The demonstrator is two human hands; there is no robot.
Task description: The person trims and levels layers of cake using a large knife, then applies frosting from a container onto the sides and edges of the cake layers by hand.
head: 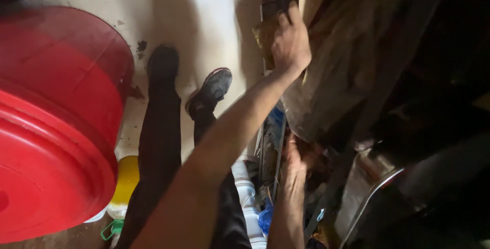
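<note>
Landmark: the cluttered rack at the right of the view, stacked with brown boards and dim, dusty material. The left hand is raised against the rack's upper front edge; its fingers are curled over a flat cardboard-coloured piece there, seemingly to steady or grip it, though the exact hold is partly hidden. The right hand is pushed into the rack's lower part, among dark clutter; whether it is spread or clenched cannot be told, since the fingers are buried. Just right of that hand, low in the rack, lies a dull metal container. Left of the rack, the person's dark-trousered legs and shoes stand on the pale floor; further left sits a large red tub, with a yellow object beside its lower edge.
</note>
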